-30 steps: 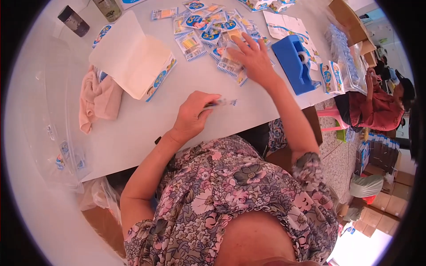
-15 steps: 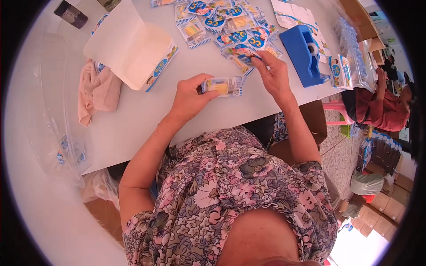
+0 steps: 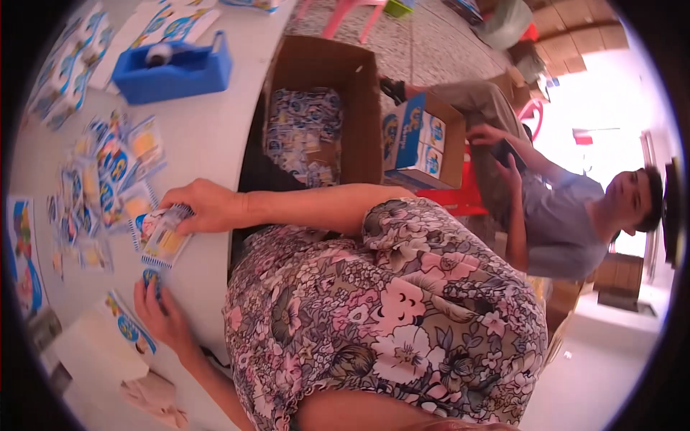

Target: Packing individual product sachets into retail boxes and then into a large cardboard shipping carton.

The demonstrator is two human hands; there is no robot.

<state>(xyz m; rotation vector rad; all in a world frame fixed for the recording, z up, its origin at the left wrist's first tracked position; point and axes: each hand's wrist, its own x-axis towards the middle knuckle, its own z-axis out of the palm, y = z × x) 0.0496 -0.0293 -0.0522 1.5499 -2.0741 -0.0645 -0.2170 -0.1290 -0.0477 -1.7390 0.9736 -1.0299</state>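
Note:
My right hand (image 3: 204, 206) is closed over small printed plastic packets (image 3: 164, 243) with clear windows, striped edges and yellowish contents. At least two overlap under its fingers, above the white table. Beside it, nearer my body's left side, my left hand (image 3: 159, 316) has its fingers curled around a small blue packet (image 3: 150, 276); most of that packet is hidden. Past both hands lies a loose spread of similar packets (image 3: 111, 161).
A blue tape dispenser (image 3: 172, 75) stands beyond the packets. Right of the table edge, an open carton (image 3: 359, 115) holds many packets. Another box (image 3: 449, 133) sits near a seated person (image 3: 568, 208) holding a dark object. An unfolded white carton (image 3: 104, 341) and pinkish cloth (image 3: 154, 395) lie on the left.
My view has swung right, bringing the packet-filled carton and the seated person into sight. My right hand now grips packets; the clear-windowed packet no longer shows in my left hand.

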